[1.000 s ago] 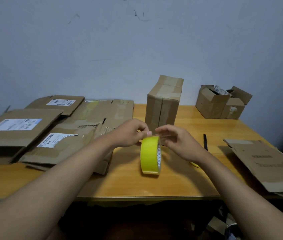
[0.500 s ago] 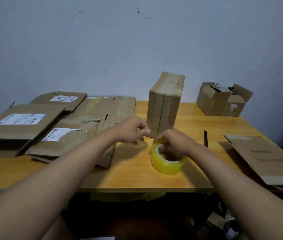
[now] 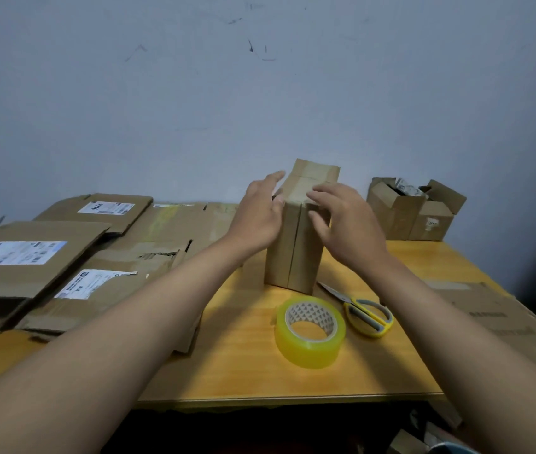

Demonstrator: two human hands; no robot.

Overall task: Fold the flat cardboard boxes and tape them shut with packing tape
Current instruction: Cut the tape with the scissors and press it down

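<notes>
While I watch through the head camera, both of my hands are up at the tall cardboard box, which stands upright on the tabletop. My left hand lies against the box's upper left side, fingers straight and spread, the fingertips reaching toward the top edge. My right hand is at the upper right front of the box, fingers loosely bent and spread over the taped top corner. Neither grip has closed around the box; I cannot tell whether the right fingertips actually touch the cardboard or hover just off it.

Below my right hand, nearer to me, the roll of tape lies flat on the tabletop, apart from both hands. Just beside it, under my right forearm, is a pair of scissors with yellow and grey handles, its blades pointing toward the foot of the box.

To the left of my left arm, flat cardboard boxes lie in an overlapping pile, several with white shipping labels facing up. To the right of my right arm, another flat cardboard sheet lies over the tabletop's edge. Beyond my right hand, against the wall, an open box sits at the far corner, with crumpled paper showing inside.
</notes>
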